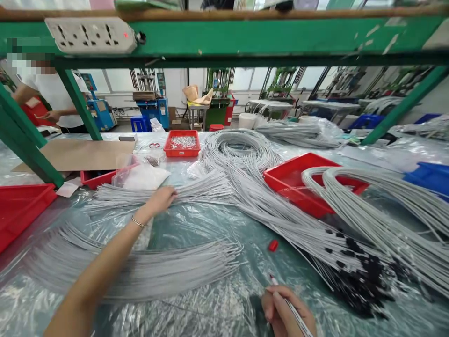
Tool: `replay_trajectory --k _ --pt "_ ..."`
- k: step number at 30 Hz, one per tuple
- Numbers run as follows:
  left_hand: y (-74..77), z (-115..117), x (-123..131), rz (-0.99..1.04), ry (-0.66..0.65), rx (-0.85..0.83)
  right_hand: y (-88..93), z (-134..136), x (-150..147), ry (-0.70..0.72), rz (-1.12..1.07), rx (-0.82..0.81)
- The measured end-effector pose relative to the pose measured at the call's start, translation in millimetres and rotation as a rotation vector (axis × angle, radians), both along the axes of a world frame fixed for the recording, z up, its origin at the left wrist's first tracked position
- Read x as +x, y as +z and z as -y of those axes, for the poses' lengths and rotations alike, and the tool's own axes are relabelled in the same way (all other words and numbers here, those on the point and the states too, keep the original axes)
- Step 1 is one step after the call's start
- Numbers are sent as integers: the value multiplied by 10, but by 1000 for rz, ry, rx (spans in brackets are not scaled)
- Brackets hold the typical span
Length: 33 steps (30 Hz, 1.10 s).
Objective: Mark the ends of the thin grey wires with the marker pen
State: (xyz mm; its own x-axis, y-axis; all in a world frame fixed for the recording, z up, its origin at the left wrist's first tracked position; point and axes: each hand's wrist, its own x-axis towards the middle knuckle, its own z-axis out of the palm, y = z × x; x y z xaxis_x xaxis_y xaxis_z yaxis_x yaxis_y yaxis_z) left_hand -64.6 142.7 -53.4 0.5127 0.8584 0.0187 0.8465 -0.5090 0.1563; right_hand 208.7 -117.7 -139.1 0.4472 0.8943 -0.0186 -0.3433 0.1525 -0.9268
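Observation:
My left hand (pixel 162 199) reaches across to a bundle of thin grey cables (pixel 206 189), its fingers curled at the near side of the bundle; the fingertips are partly hidden. In my right hand (pixel 289 311), at the bottom edge, is a marker pen (pixel 293 309), held in a pinch with its dark tip pointing up and left. A small red cap (pixel 272 245) lies on the plastic sheet beyond the pen. Under my left forearm a second fan of grey cables (pixel 182 264) is spread, its cut ends toward the right.
A long cable bundle with black connectors (pixel 365 276) lies at right, beside a red tray (pixel 294 173) and looped cables (pixel 351 201). Behind are a cable coil (pixel 242 145) and a red tray of small metal parts (pixel 181 144). A green shelf beam (pixel 245 37) crosses overhead. A person stands back left.

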Motion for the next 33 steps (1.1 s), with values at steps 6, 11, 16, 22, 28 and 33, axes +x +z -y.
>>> replay_trajectory --k 6,11,16,22,28,33 --pt "-123 1271 -22 -87 -323 -350 5 12 52 3 28 98" --pt "-347 1714 -102 -153 -256 -271 13 38 49 23 24 131" --pt "-254 1546 -138 9 -156 -205 49 69 57 21 40 158" --pt "-191 1464 -88 123 -67 -292 -19 95 90 17 72 182" --pt "-203 1447 -60 94 15 -230 -51 114 90 25 76 161" --pt "-183 1447 -88 100 34 -201 -43 116 74 33 77 174"
